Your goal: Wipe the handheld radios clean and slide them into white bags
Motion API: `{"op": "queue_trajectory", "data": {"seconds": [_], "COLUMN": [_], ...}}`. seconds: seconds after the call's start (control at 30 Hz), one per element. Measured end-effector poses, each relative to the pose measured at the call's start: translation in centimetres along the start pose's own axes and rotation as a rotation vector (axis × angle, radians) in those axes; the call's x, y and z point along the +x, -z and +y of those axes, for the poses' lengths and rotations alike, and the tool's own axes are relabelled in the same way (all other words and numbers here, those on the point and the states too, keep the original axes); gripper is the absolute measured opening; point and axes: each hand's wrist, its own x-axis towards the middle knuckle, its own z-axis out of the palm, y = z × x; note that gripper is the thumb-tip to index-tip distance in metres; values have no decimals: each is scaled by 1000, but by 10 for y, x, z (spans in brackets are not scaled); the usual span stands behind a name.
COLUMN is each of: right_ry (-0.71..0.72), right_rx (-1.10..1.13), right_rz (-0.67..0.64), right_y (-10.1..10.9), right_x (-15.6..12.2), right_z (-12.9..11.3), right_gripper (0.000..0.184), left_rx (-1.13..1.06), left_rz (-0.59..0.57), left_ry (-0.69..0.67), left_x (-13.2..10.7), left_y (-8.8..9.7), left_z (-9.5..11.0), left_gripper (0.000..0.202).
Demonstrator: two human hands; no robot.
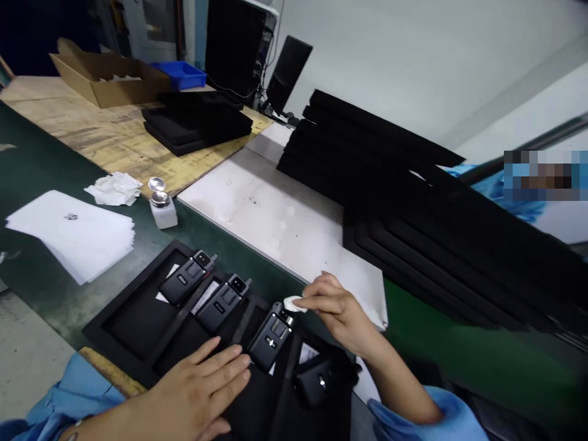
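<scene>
A black foam tray lies in front of me, holding several black handheld devices with small square glass windows near their tops. My right hand pinches a folded white wipe at the top corner of the third device. My left hand lies flat with fingers stretched out, its fingertips beside that device's lower end. Further left in the tray are a second device and another device, with white labels partly under them. The rightmost device sits tilted near my right forearm.
A white bottle with an open metal lid, crumpled tissue and a paper stack lie left. Black foam sheets are piled right. Behind are a cardboard box, a blue bin and more foam trays.
</scene>
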Motion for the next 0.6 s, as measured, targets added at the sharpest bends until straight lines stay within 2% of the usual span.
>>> {"op": "queue_trajectory", "data": {"seconds": [0.07, 0.13, 0.23, 0.4, 0.6], "right_ry": [-2, -6, -10, -3, -35], "right_rx": [-39, -84, -122, -102, -74], "right_rz": [-20, -40, -70, -112, -150], "right_y": [-11, -23, -32, -22, -15], "right_x": [0, 1, -2, -17, -37], "right_z": [-1, 0, 2, 7, 14], "right_gripper": [38, 39, 39, 38, 42], "left_rx": [-38, -58, -88, -121, -114], "left_rz": [-52, -88, -96, -52, -56], "left_ry": [-65, -67, -41, -13, 1], "left_x": [19, 32, 40, 38, 38], "left_y": [-9, -18, -28, -29, -28], "left_z": [12, 20, 23, 24, 27], "left_gripper": [70, 73, 73, 76, 76]}}
